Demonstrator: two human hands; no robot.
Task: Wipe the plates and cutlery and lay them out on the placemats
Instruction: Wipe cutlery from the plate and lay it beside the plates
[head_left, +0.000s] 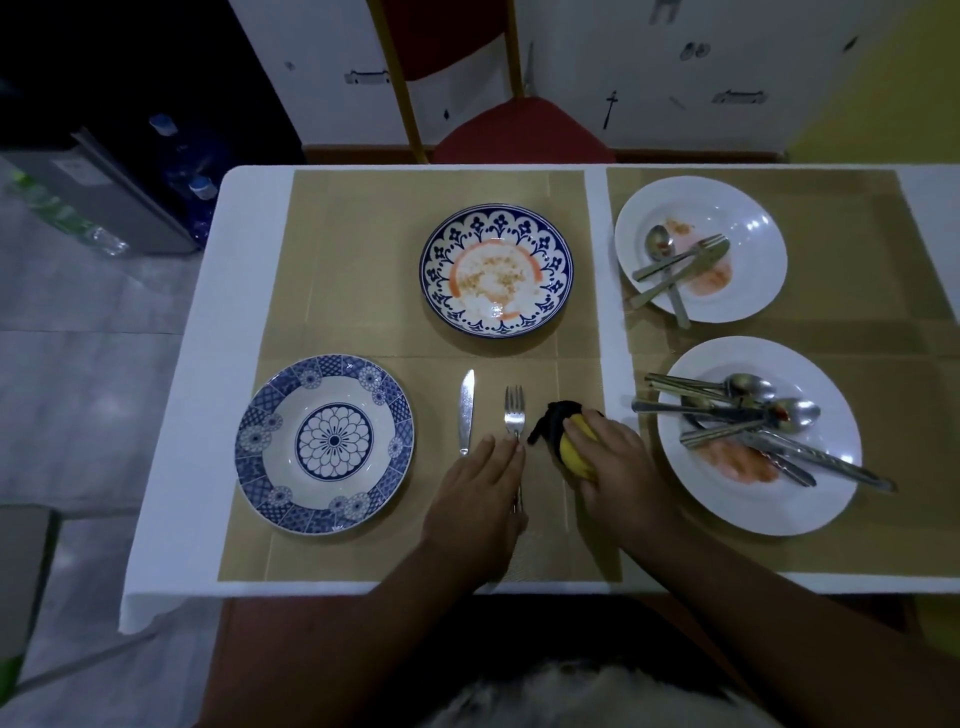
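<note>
A clean blue-patterned plate (324, 444) lies on the near left of the tan placemat (363, 249). Beside it rest a knife (466, 412) and a fork (515, 415). My left hand (480, 493) lies flat over the fork's handle, fingers together. My right hand (615, 457) presses down on a yellow and black cloth (561, 431) just right of the fork. A dirty blue-rimmed plate (496, 270) sits farther back. On the right placemat (883, 332), a smeared white plate (758, 436) carries several spoons and knives, and a far white plate (701, 249) holds a spoon, fork and knife.
A white tablecloth (176, 415) covers the table, whose left edge drops to a tiled floor. A red chair (519, 130) stands at the far side. Water bottles (200, 189) and a grey cabinet stand at the far left.
</note>
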